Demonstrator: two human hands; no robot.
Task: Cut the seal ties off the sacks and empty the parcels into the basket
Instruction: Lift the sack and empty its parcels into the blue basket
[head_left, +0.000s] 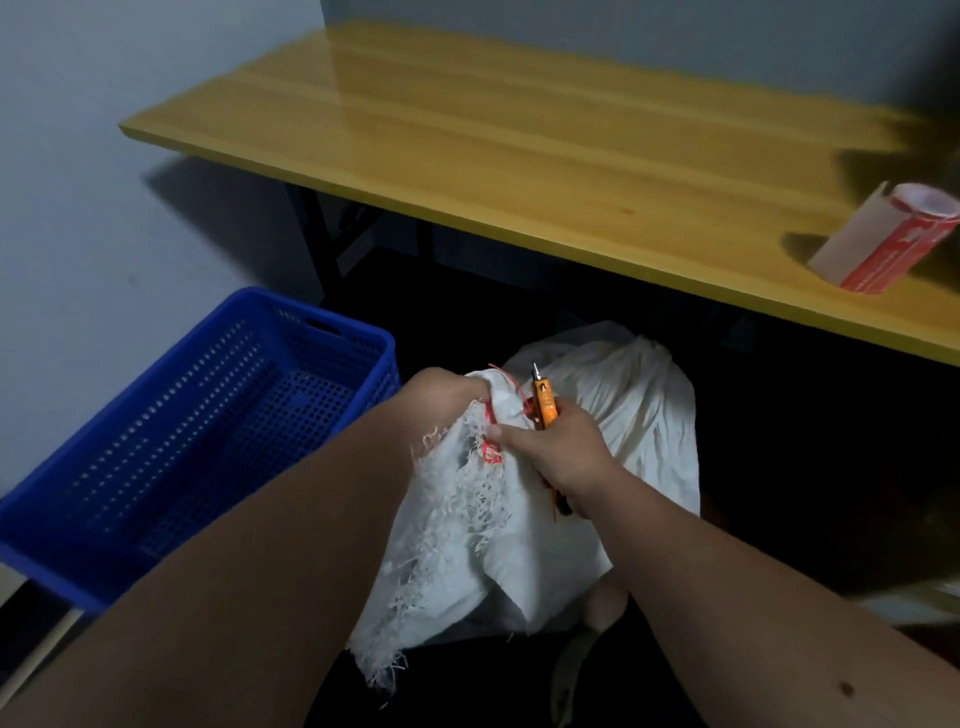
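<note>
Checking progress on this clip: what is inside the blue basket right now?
The basket shows only its bare perforated floor, no parcels. The left forearm covers its near right corner, so that part cannot be seen.

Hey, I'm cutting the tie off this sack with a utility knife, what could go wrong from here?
1. The knife blade points up beside the red seal tie, close to the left hand bunching the sack neck. A slip might nick those fingers.
2. The blade could slice the frayed sack fabric rather than the tie.
3. The blue basket sits off to the left, apart from the sack, so parcels may spill on the floor when tipping.
</note>
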